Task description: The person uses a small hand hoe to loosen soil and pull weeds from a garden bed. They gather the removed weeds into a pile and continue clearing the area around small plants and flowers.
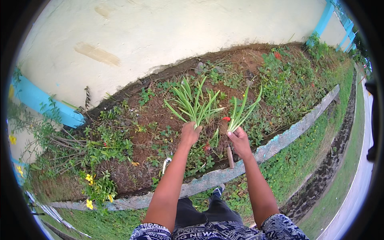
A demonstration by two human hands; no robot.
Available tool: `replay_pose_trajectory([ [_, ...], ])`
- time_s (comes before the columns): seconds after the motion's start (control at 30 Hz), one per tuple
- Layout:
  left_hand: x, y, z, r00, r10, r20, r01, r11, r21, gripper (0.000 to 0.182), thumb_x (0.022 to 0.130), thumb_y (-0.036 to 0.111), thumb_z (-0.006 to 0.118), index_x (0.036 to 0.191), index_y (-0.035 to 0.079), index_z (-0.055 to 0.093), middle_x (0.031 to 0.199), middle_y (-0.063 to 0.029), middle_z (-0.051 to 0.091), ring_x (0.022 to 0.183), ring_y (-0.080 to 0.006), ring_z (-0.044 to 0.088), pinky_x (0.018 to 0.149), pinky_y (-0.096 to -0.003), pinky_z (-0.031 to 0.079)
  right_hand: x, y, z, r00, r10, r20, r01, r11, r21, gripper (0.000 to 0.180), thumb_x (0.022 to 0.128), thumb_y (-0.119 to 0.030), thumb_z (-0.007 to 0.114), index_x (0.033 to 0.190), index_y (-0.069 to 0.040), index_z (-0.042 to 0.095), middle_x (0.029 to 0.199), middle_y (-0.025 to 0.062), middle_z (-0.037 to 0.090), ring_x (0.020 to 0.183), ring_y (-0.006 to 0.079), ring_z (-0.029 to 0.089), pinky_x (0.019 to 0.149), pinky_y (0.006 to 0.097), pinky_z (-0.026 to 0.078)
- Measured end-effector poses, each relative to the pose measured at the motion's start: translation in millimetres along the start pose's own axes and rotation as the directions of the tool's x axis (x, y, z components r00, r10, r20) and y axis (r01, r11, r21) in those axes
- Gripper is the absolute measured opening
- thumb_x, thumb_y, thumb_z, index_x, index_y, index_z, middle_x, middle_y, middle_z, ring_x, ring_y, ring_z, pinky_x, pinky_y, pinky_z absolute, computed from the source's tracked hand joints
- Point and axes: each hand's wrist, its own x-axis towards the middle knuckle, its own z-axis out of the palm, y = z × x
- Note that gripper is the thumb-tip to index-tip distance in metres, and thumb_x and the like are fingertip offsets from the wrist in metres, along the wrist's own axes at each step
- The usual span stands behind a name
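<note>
My left hand (191, 134) is closed around the base of a full clump of strap-leaved green plants (195, 103), its leaves fanning out towards the wall. In my right hand (240, 141) is a smaller bunch of the same long leaves (242, 112), pinched at its pale lower stems between thumb and fingers. Both bunches are held over the weedy soil bed. Just below my right hand, a wooden tool handle (230, 157) rests across the concrete curb; the tool's other end is hidden. A red flower (226, 119) shows beside the smaller bunch.
A cream wall (180, 33) with blue posts (51, 102) backs the bed. The low concrete curb (276, 147) edges it on my side. Yellow-flowered shrubs (100, 189) grow at left, dense weeds (282, 78) at right. A white object (166, 165) lies near my left forearm.
</note>
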Motion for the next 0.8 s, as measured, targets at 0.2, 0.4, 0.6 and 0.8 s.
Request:
replay_pose_trajectory([
  [0.2, -20, 25, 13, 0.901, 0.215, 0.376, 0.033, 0.831, -0.555, 0.036, 0.076, 0.001, 0.064, 0.111, -0.004, 0.056, 0.095, -0.0104, 0.063, 0.084, -0.0164, 0.06, 0.077, -0.0291, 0.047, 15, -6, 20, 0.995, 0.08, 0.051, -0.064, 0.961, -0.27, 0.02, 0.084, -0.008, 0.059, 0.102, 0.0, 0.058, 0.085, 0.0017, 0.061, 0.076, 0.0085, 0.056, 0.066, 0.0235, 0.049],
  [0.4, -32, 10, 14, 0.966, 0.053, 0.255, 0.14, 0.721, -0.679, 0.021, 0.074, -0.005, 0.063, 0.095, -0.003, 0.062, 0.086, -0.0091, 0.064, 0.071, -0.0122, 0.058, 0.066, -0.0249, 0.047, 18, 40, -14, 0.988, 0.058, -0.145, -0.131, 0.813, -0.567, 0.03, 0.084, -0.018, 0.06, 0.106, 0.002, 0.057, 0.081, 0.0084, 0.063, 0.072, 0.0162, 0.06, 0.069, 0.03, 0.05],
  [0.6, -63, -31, -5, 0.989, -0.024, 0.144, 0.115, 0.734, -0.669, 0.024, 0.074, -0.005, 0.064, 0.098, -0.003, 0.061, 0.089, -0.0079, 0.064, 0.078, -0.0125, 0.058, 0.071, -0.0246, 0.047, -18, 137, -68, 0.906, 0.162, -0.392, -0.413, 0.129, -0.902, 0.044, 0.073, -0.025, 0.066, 0.106, 0.0, 0.053, 0.102, 0.0198, 0.059, 0.092, 0.0352, 0.058, 0.078, 0.0415, 0.046],
  [0.8, -97, -87, -24, 0.975, -0.222, 0.016, 0.174, 0.716, -0.676, 0.014, 0.079, 0.002, 0.063, 0.092, -0.001, 0.061, 0.08, -0.0039, 0.062, 0.069, -0.0088, 0.055, 0.063, -0.0237, 0.045, -20, 167, -77, 0.895, 0.241, -0.375, -0.437, 0.306, -0.846, 0.037, 0.075, -0.022, 0.065, 0.1, 0.001, 0.049, 0.088, 0.019, 0.061, 0.075, 0.0319, 0.059, 0.068, 0.0402, 0.048],
])
